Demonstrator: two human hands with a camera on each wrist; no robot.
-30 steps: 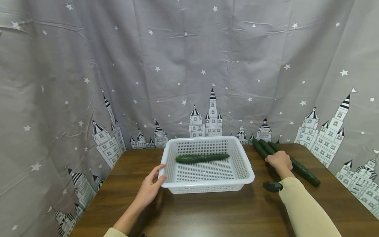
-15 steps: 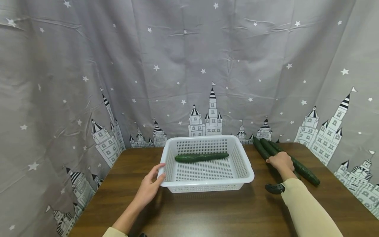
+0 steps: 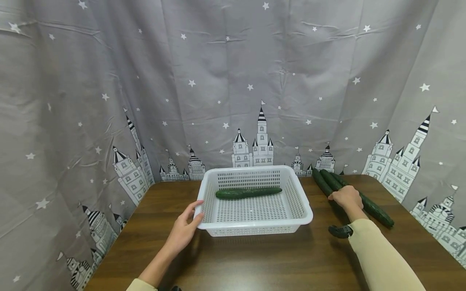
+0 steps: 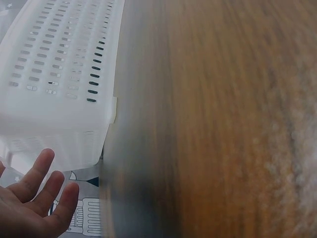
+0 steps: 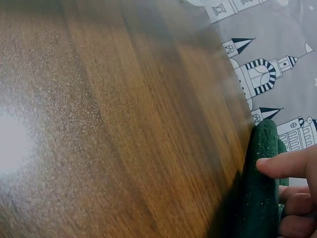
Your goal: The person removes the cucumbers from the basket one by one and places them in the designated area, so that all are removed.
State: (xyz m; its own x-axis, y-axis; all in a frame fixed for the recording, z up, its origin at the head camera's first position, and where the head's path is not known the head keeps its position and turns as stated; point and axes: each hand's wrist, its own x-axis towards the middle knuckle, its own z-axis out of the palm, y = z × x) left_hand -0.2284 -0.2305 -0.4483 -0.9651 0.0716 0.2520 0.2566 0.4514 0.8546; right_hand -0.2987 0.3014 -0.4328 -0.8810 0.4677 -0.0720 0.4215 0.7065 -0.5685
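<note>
A white perforated plastic basket [image 3: 255, 224] stands on the table, with one green cucumber [image 3: 248, 193] lying across its inside. At the basket's left side, my left hand [image 3: 183, 228] touches the rim with thumb and forefinger. In the left wrist view several fingers [image 4: 63, 210] extend loosely beside the basket's outer wall. To the right lie three cucumbers side by side, pointing away from me. My right hand [image 3: 346, 199] grips the leftmost cucumber [image 3: 321, 182]. In the right wrist view its thumb lies along this cucumber [image 5: 260, 198], the other fingers curled on the far side.
Close against the gripped one are the middle cucumber [image 3: 330, 179] and the rightmost cucumber [image 3: 376, 211]. A grey curtain [image 3: 218, 81] printed with castles hangs behind the brown wooden table [image 3: 255, 262]. A dark strap [image 3: 340, 231] sits on the right wrist.
My right hand and sleeve have shifted slightly to the right, the hand staying at the cucumbers. The left hand stays at the basket rim.
</note>
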